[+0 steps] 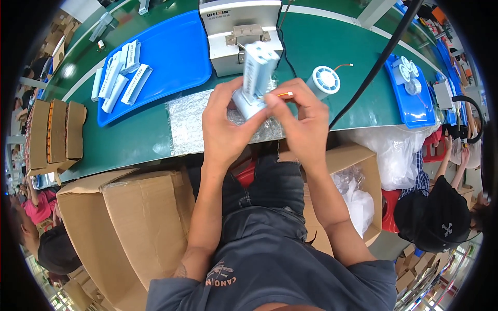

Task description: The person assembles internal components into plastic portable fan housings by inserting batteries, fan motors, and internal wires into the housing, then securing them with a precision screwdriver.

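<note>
Above the bench's near edge I hold a pale blue assembly [258, 70], a tall ribbed block standing up from a rounded base. My left hand [223, 122] is closed around the base from the left. My right hand [303, 119] presses thumb and fingers against its right side, near a thin red-and-yellow wire [283, 95] with a small white plug. Whether those fingers pinch the wire itself is hard to see. Just beyond the right hand stands a round white-blue unit [325, 81] with a vented top and its own short wire.
A blue tray [176, 49] with several pale blue printed pieces [122, 78] lies left. A beige machine [241, 31] stands behind my hands, bubble wrap [189, 124] beneath. Right are a black cable [381, 62] and another blue tray [417, 111]. Cardboard boxes [148, 217] flank me; co-workers sit on both sides.
</note>
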Demonstrator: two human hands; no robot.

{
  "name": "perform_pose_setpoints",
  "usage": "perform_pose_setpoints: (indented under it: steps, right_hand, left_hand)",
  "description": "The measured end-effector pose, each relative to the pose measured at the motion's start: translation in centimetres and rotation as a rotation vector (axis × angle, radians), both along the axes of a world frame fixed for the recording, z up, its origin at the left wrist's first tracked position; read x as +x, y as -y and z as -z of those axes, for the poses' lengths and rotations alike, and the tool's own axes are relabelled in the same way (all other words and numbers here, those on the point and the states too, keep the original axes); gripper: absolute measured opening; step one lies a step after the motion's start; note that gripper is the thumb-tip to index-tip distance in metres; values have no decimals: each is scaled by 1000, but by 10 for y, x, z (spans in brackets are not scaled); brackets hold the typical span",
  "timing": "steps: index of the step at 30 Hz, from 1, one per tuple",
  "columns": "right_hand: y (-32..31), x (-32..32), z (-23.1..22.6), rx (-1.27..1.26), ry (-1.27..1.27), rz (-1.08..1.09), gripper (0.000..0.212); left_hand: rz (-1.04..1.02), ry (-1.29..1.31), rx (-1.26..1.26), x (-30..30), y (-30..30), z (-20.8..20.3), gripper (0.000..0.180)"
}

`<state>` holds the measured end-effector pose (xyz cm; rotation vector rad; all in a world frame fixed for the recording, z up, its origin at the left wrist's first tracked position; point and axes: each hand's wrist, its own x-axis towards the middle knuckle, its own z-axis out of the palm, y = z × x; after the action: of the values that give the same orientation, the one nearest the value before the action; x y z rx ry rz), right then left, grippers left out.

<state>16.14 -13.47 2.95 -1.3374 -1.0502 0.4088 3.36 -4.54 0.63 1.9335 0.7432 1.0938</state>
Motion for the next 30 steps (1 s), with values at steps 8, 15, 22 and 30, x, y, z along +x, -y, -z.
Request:
perform_pose_setpoints:
  steps: [8, 15, 22, 30]
  right_hand:
    - [-4, 9, 21, -4, -441, -124, 12]
    - [3, 20, -25, 142, -434, -224, 34]
    - [4, 20, -60, -132, -159, -245, 23]
    - [22, 19, -62, -203, -43, -203, 13]
  left_hand:
    - [388, 362, -513, -12, -7, -1, 44]
    - [446, 157, -373, -31, -18, -24, 44]
    - [591, 47, -246, -42, -23, -44, 43]
    - [720, -40, -365, -44, -7, -46, 49]
